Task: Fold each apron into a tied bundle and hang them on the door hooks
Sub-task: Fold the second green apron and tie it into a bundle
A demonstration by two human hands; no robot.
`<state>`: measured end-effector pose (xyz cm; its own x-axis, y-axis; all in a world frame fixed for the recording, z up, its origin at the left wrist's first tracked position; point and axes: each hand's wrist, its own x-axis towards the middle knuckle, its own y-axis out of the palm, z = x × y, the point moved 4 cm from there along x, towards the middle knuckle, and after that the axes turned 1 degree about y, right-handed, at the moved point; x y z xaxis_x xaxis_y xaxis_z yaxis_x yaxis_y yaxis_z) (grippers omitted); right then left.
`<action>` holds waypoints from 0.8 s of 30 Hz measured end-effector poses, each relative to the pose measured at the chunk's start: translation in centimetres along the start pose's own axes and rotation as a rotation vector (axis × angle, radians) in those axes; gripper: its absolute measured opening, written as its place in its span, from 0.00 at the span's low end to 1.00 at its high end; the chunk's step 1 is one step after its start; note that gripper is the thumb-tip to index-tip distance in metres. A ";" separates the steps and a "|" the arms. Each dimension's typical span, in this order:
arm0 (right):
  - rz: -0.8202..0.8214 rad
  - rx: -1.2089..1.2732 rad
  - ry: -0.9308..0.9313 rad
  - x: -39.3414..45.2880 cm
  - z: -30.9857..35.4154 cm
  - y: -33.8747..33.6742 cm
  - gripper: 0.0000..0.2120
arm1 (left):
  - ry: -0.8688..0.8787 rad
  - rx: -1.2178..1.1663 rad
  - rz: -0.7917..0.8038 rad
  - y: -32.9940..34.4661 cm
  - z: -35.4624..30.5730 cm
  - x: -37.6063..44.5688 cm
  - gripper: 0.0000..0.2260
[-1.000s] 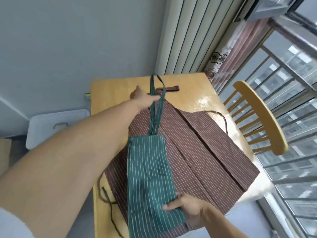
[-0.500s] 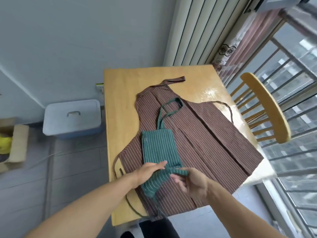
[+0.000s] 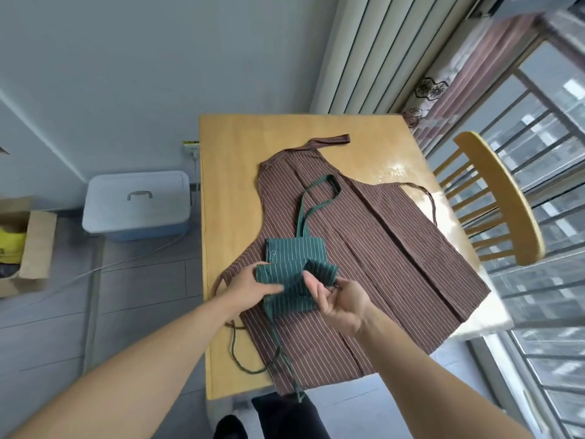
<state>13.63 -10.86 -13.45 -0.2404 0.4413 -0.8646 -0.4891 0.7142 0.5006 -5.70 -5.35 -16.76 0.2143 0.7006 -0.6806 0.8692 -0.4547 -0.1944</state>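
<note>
Though part-folded, green striped apron [image 3: 296,258]: on brown apron [image 3: 380,248], near-left of table [image 3: 231,147]. Soft, light, limp; springs open if released. Left hand [image 3: 253,285] grips left fold; right hand [image 3: 338,301] pinches right fold. Best held at folded edges.

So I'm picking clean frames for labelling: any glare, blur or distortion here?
Head view: window glare whitens the table at its far right; wide-angle bends the chair and window bars; green apron and both hands stay fairly sharp.

Both hands gripping folded green apron [image 3: 292,274], brown apron [image 3: 373,248] beneath
</note>
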 end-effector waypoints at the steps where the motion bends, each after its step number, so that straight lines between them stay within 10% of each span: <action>1: -0.069 -0.163 -0.060 0.3 0.5 -0.3 0.29 | -0.036 0.023 -0.053 -0.1 -0.1 0.5 0.37; 7: -0.514 -1.199 -0.612 2.3 5.1 -1.5 0.37 | -0.047 -0.079 0.074 -0.1 -2.7 2.9 0.10; 15: -0.413 -1.232 -0.483 7.9 7.7 -1.8 0.34 | -0.061 -0.241 0.104 0.1 -3.1 7.6 0.04; 24: -0.537 -1.479 -0.648 8.6 7.6 -2.6 0.25 | -0.087 0.011 -0.065 -0.6 -1.1 8.5 0.38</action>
<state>19.21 -4.78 -21.81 0.3725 0.7368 -0.5643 -0.7901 -0.0672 -0.6093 -3.95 1.48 -21.65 0.1172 0.6786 -0.7251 0.8748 -0.4161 -0.2481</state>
